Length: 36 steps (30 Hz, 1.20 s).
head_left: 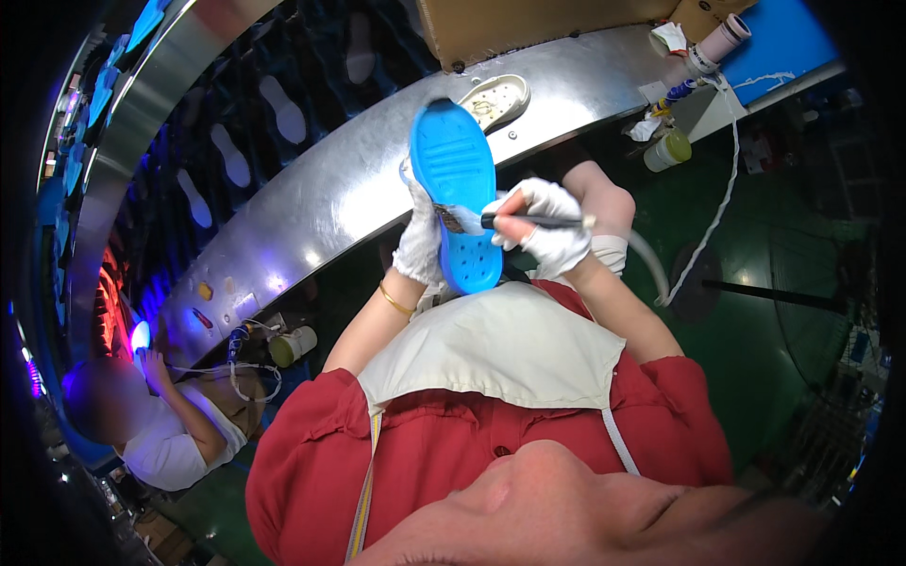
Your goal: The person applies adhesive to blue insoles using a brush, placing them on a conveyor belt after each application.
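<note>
A bright blue clog [455, 156] is held up in front of my apron, its toe end with small round holes pointing toward me and its ridged footbed facing up. My left hand [420, 241], in a white glove, grips the clog along its left side. A white glove also covers my right hand [547, 226], though its fingertips are bare. Those fingers close on a dark-handled brush [533, 222], whose pale, blurred tip reaches the middle of the clog by a dark patch. Just beyond the blue clog, a cream clog [497, 100] lies on the metal bench.
The curved metal bench [330, 179] borders a dark conveyor carrying several pale soles [281, 108]. A cardboard box [547, 33] stands at the back. Right of it are a pink cylinder [725, 40], a yellow-green jar [668, 151] and a white hose [722, 208]. A co-worker [179, 424] sits at left.
</note>
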Available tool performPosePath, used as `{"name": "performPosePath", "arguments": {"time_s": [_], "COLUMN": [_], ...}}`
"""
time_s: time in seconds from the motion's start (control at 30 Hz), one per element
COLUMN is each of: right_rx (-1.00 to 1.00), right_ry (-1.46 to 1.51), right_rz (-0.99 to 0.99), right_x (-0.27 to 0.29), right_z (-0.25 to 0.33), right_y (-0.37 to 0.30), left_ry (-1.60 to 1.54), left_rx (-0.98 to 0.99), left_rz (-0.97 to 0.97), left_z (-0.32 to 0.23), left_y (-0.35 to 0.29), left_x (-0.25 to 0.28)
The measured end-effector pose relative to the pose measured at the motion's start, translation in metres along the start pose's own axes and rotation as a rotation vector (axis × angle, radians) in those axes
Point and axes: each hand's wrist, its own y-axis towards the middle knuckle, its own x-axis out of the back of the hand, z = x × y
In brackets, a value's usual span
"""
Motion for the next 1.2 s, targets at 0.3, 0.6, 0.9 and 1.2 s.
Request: {"name": "performPosePath", "arguments": {"time_s": [0.3,0.6,0.9,1.2], "right_rx": [0.437,0.268,0.14,0.137], "right_ry": [-0.328,-0.009,0.065,0.067], "right_rz": [0.115,0.088,-0.108,-0.014], "right_x": [-0.024,-0.032,-0.026,-0.007], "right_z": [0.022,0.017,0.015,0.016], "right_y": [0.028,0.029,0.028,0.036], "left_ry": [-0.262,-0.356,-0.265,0.129], "left_rx": [-0.358,-0.498,-0.551,-0.409], "left_rz": [0.265,0.481,0.543,0.315], "left_z": [-0.032,-0.066,-0.084,-0.095], "left_y": [0.049,0.052,0.054,0.051], "left_x": [0.014,-0.009,-0.007,-0.002]}}
